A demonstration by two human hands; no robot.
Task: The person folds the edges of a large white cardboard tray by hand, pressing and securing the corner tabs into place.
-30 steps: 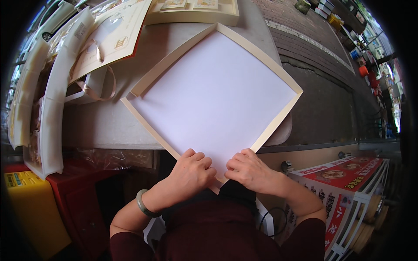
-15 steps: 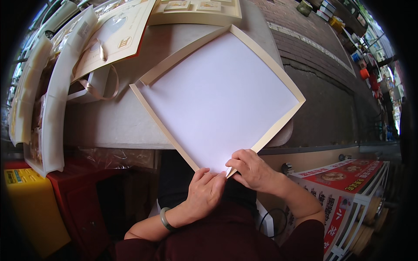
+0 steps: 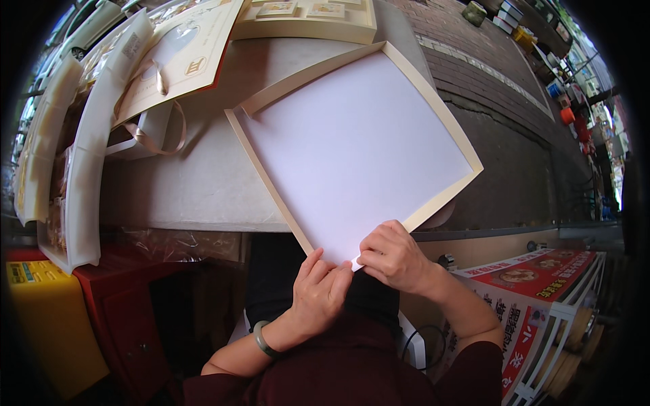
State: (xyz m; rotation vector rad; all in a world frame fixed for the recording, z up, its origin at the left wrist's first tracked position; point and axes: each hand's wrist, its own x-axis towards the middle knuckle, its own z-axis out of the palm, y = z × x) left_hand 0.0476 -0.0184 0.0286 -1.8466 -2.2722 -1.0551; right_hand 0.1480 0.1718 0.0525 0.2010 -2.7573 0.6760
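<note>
A shallow cardboard box tray [image 3: 355, 152] is tilted in front of me, one corner toward my body, with cream side walls and a plain white inside. At the near corner my left hand [image 3: 319, 292] grips the wall, thumb and fingers pressed together by the edge. Beside it, my right hand [image 3: 395, 258] pinches a small white flap [image 3: 357, 262] at that same corner. The fingers hide most of the corner joint. At the left corner, the two walls stand slightly apart.
Under the tray is a grey-white table [image 3: 196, 196]. Behind it stands a cream box [image 3: 305, 28] with small framed inserts. To the left are a cream printed gift bag [image 3: 183, 64] with a ribbon and a long white plastic tray [image 3: 101, 135]. Below sits a red cabinet [image 3: 128, 325].
The tray has turned slightly clockwise and its left corner has shifted to the right. My right hand has risen slightly, its fingers closer together around the white flap.
</note>
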